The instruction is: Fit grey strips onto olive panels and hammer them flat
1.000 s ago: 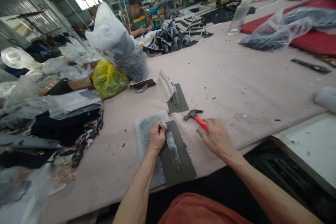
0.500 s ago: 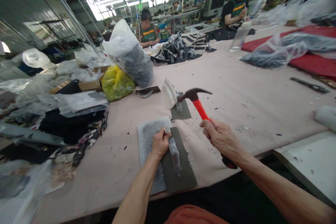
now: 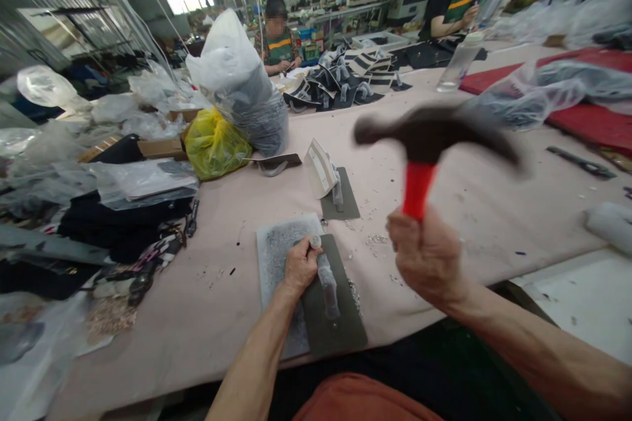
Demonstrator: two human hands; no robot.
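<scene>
My left hand is closed round a short metal punch, its round top showing above the fingers. The punch is held upright at the upper end of a dark grey-green panel, which has a plastic-wrapped strap along it. Under the panel's left side lies a speckled grey slab. In my right hand is a hammer with a red handle and dark claw head, raised to the right of the panel and blurred by motion.
Beyond the slab lies another grey panel with a striped flap. Yellow and white bags stand at the left. A bottle and red material are at the right. Two people sit across the table.
My right hand has lifted the hammer up and closer to the camera. My left hand keeps its hold on the punch. The view has shifted slightly.
</scene>
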